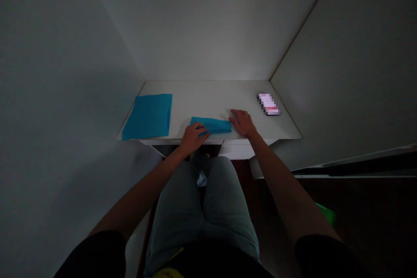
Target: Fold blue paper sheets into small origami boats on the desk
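A narrow folded blue sheet (216,126) lies near the front edge of the white desk; whether it is paper or cloth I cannot tell. My left hand (193,137) is at its left end, fingers bent and thumb close to them, closed on the sheet and covering part of it. At the sheet's right end rests my right hand (243,122), its fingers spread and low over the desk, holding nothing. A larger blue sheet (148,116), folded over along its right side, lies flat at the left of the desk.
On the right of the white desk (208,89) lies a phone (269,104) with its screen lit and blurred. Walls enclose the desk at left, back and right. A drawer (236,150) is below the front edge. Something green (325,213) stands on the dark floor.
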Motion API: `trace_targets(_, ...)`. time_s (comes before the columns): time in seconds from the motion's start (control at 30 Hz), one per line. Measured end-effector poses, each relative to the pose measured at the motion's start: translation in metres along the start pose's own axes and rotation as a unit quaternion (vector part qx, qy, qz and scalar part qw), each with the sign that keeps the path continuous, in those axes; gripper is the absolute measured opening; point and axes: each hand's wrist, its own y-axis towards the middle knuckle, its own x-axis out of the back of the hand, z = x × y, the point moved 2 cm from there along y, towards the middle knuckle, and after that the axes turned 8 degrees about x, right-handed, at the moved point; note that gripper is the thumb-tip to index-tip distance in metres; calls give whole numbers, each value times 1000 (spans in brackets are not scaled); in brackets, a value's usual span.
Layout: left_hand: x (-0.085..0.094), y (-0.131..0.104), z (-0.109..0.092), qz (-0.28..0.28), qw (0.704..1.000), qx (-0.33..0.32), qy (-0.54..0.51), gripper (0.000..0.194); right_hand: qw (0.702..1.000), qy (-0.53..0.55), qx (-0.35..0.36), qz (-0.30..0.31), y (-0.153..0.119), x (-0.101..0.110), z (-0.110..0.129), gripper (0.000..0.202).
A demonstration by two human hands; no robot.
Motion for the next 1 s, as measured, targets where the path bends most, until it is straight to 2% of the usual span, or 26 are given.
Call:
trace_targets(0.07,13,10,8,-59,986,71,-137,22,1000,16,-18,-20,1,-1,-4,71)
trace_targets(0.17,28,28,19,-155,916,163,-333,22,998,37,-20,-56,1,-3,-9,72)
trace_targets(0.23,31,36,25,-181,872,194,-410,19,996,44,-18,-73,1,-3,-11,73)
trace_targets(0.27,29,37,27,-181,863,208,-424,19,996,46,-17,-78,1,-3,-11,73)
trace_targets(0.33,22,36,30,-165,867,241,-405,27,996,47,-17,-76,1,-3,-12,73)
trace_targets(0.4,13,29,34,-159,887,269,-339,37,997,43,-20,-66,1,-3,-12,74)
trace_targets(0.5,7,15,40,-209,906,277,-241,46,998,30,-21,-55,2,-4,-12,71)
trace_targets(0.6,16,6,49,-285,904,247,-201,36,998,23,-11,-55,3,-6,-12,69)
trace_targets(0.7,32,8,58,-318,915,185,-167,32,998,22,-6,-61,4,-7,-13,69)
trace_targets(0.8,40,20,58,-277,952,96,-88,18,998,23,1,-62,3,-7,-13,67)
trace_targets(0.9,30,34,50,-158,987,12,32,34,998,18,6,-60,2,-6,-13,65)
trace_targets(1.0,10,41,43,-54,991,-11,124,46,998,12,8,-55,2,-6,-12,62)
